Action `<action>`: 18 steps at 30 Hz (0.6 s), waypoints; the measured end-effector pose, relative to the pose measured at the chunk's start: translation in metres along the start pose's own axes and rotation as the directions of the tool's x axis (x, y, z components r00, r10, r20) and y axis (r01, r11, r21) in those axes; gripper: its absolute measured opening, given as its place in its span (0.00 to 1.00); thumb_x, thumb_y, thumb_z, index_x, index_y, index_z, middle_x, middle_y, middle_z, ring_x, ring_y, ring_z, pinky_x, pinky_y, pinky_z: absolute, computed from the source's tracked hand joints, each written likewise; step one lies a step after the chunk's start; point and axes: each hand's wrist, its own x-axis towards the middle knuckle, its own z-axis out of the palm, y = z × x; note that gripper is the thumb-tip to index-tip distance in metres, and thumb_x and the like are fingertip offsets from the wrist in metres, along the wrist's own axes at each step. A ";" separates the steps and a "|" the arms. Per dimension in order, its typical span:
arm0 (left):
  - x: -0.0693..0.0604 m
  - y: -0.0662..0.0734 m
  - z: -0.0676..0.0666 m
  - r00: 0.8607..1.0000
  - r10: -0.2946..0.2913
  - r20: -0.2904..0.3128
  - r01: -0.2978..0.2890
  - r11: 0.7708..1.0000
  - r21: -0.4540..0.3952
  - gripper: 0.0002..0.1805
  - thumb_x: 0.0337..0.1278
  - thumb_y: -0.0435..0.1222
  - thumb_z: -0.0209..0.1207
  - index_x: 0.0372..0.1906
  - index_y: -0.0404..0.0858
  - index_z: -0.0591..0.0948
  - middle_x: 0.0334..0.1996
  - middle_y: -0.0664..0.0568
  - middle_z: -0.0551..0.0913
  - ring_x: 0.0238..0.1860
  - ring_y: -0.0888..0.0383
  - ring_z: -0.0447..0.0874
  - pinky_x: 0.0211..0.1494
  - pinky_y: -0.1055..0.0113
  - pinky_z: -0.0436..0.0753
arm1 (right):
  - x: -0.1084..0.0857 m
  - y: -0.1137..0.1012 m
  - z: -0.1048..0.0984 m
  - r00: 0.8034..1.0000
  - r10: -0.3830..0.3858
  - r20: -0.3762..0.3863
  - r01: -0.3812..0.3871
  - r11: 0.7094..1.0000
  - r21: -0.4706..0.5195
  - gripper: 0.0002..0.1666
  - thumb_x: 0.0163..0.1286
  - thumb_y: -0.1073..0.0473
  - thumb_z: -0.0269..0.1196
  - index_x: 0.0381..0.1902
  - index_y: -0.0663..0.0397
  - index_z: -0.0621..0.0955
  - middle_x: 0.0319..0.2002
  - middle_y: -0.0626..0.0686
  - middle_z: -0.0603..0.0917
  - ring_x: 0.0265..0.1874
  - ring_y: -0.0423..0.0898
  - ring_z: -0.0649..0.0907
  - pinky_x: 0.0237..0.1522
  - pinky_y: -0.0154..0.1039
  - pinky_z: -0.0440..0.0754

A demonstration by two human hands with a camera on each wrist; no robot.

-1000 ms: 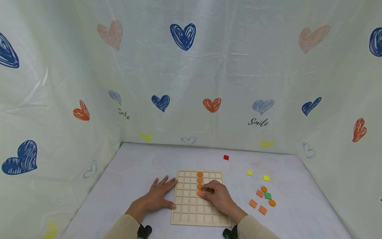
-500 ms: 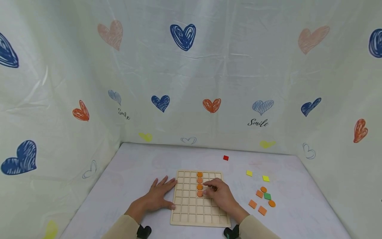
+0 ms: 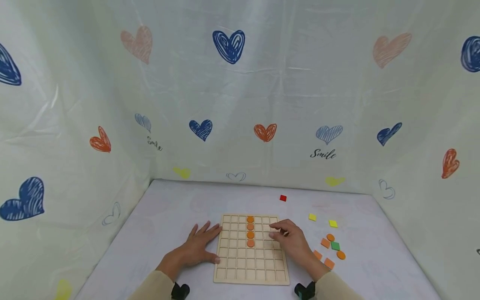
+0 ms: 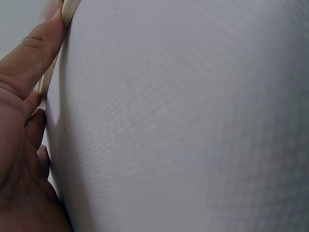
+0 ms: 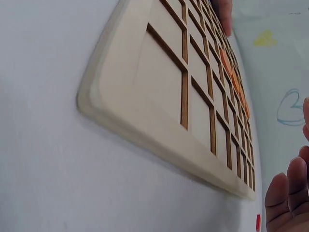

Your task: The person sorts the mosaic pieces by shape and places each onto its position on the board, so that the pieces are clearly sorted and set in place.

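The right hand's (image 3: pixel 294 241) fingers (image 3: pixel 281 225) are bent, thumb and forefinger a little apart, with nothing visible pinched between them. They hang over the right-hand columns of the board (image 3: pixel 251 276); the right wrist view shows them apart from it, though how high I cannot tell. To their left, four orange discs (image 3: pixel 250 235) sit in cells, one column running from the far edge toward the person (the discs, being round, have no long axis of their own).

The relation that matters most: the loose pieces lie on the counter (image 3: pixel 180 200) to the right of those fingers. Two loose discs (image 3: pixel 341 255), three orange tiles (image 3: pixel 329 263) and a green tile (image 3: pixel 335 246) lie slightly nearer the person, two yellow tiles (image 3: pixel 333 223) a touch farther, and a red tile (image 3: pixel 283 198) beyond the board. The right hand is the nearer to all of these.

The left hand (image 3: pixel 196 246) spreads its fingers against the board's left edge. The left wrist view adds the thumb touching the edge from up close; the right wrist view gives the board's thickness and dark grid walls.
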 end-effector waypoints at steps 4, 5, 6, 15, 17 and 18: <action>0.000 -0.001 0.000 1.000 0.004 -0.001 -0.004 1.000 0.005 0.59 0.44 0.58 0.78 0.82 0.43 0.66 0.83 0.48 0.63 0.86 0.39 0.45 0.87 0.36 0.34 | -0.003 0.003 -0.017 0.999 0.020 -0.036 -0.022 0.998 -0.058 0.15 0.67 0.60 0.75 0.51 0.51 0.91 0.43 0.46 0.84 0.38 0.40 0.77 0.40 0.30 0.80; 0.000 -0.001 0.001 1.000 0.005 -0.001 -0.005 1.000 0.005 0.59 0.44 0.58 0.78 0.82 0.43 0.66 0.83 0.48 0.63 0.86 0.39 0.45 0.87 0.36 0.33 | -0.004 0.004 -0.022 0.999 0.026 -0.044 -0.029 0.997 -0.073 0.15 0.67 0.60 0.74 0.52 0.51 0.91 0.43 0.45 0.84 0.38 0.40 0.77 0.40 0.30 0.79; 0.000 -0.001 0.001 1.000 0.007 0.000 -0.007 1.000 0.004 0.59 0.44 0.58 0.78 0.82 0.43 0.66 0.83 0.48 0.63 0.86 0.39 0.45 0.87 0.36 0.34 | -0.005 0.006 -0.027 0.998 0.031 -0.050 -0.035 0.996 -0.083 0.15 0.68 0.60 0.74 0.52 0.50 0.90 0.43 0.45 0.84 0.38 0.40 0.77 0.40 0.30 0.79; 0.001 -0.003 0.001 1.000 0.005 0.003 -0.005 1.000 -0.002 0.60 0.44 0.59 0.78 0.82 0.44 0.65 0.83 0.49 0.62 0.86 0.40 0.45 0.87 0.36 0.33 | -0.018 0.026 -0.076 0.991 0.006 -0.134 -0.025 0.989 -0.145 0.17 0.68 0.58 0.74 0.54 0.51 0.90 0.48 0.49 0.85 0.39 0.36 0.77 0.40 0.27 0.80; 0.002 -0.003 0.001 1.000 0.001 0.003 -0.001 1.000 0.001 0.60 0.44 0.59 0.78 0.82 0.44 0.65 0.83 0.49 0.62 0.87 0.40 0.44 0.87 0.37 0.33 | -0.022 0.031 -0.086 0.989 -0.011 -0.149 -0.014 0.987 -0.163 0.17 0.68 0.58 0.74 0.54 0.52 0.90 0.49 0.51 0.86 0.38 0.35 0.77 0.40 0.27 0.80; 0.002 -0.003 0.001 1.000 -0.002 0.002 0.002 1.000 -0.001 0.60 0.43 0.59 0.78 0.82 0.44 0.65 0.83 0.49 0.62 0.87 0.40 0.44 0.87 0.37 0.33 | -0.024 0.033 -0.090 0.988 -0.014 -0.154 -0.014 0.984 -0.175 0.17 0.68 0.58 0.74 0.54 0.52 0.90 0.49 0.51 0.86 0.38 0.35 0.77 0.40 0.27 0.80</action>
